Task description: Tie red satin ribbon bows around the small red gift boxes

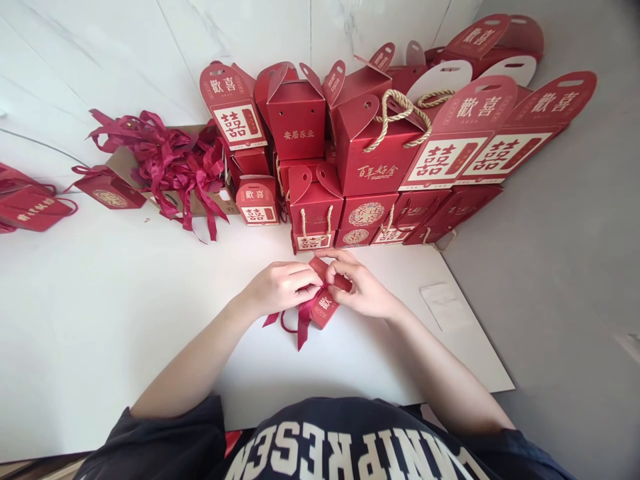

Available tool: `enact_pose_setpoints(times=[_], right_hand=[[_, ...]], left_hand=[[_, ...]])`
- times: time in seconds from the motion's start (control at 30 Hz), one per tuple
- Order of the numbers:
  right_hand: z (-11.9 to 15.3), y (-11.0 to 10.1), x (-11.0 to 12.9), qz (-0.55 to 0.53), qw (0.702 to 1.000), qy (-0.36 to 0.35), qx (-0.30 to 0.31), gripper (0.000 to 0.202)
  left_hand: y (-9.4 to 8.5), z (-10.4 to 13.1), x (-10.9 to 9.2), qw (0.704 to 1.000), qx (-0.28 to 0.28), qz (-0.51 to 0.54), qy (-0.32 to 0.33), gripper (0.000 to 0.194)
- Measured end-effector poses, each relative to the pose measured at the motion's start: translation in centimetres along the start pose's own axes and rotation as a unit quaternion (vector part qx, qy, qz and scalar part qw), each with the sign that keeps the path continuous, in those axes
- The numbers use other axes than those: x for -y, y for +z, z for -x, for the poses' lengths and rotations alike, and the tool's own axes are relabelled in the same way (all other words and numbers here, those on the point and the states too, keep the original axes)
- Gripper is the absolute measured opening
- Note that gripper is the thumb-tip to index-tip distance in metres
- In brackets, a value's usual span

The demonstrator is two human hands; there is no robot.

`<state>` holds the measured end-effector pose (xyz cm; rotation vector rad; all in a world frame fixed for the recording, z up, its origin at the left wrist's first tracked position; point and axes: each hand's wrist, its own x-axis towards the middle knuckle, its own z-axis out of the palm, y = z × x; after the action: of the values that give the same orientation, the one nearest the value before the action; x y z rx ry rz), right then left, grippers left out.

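Observation:
A small red gift box (324, 312) with pale lettering lies on the white table in front of me, partly covered by my fingers. A dark red ribbon (304, 327) is around it, and its loose ends hang toward me on the left. My left hand (283, 287) is closed, pinching the ribbon near the middle of the box. On the other side my right hand (363, 288) curls over the box, thumb and index finger pinched at the ribbon by the knot area. Whether a knot or bow is formed there is hidden by the fingers.
Stacked red gift boxes (370, 167), some with rope handles, stand along the back right. A cardboard box (177, 133) heaped with red ribbons (185, 170) is at back left. More red boxes (37, 203) sit at far left. A clear packet (443, 307) lies near the right edge.

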<state>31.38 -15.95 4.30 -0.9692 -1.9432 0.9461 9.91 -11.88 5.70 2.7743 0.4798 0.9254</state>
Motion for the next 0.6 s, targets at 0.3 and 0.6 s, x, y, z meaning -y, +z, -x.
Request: enact_pose_setpoints(times=[0.3,0.6], right_hand=[[0.1,0.0,-0.1,-0.059,0.997,0.043,0.015,0.014],[0.4,-1.1,-0.7,-0.209,0.975,0.054,0.051,0.012]], left_hand=[[-0.1,-0.1,-0.1,1.0,0.009,0.002,-0.008,0.01],[-0.2,-0.1,0.0,1.0,0.001,0.019,-0.015,0.01]])
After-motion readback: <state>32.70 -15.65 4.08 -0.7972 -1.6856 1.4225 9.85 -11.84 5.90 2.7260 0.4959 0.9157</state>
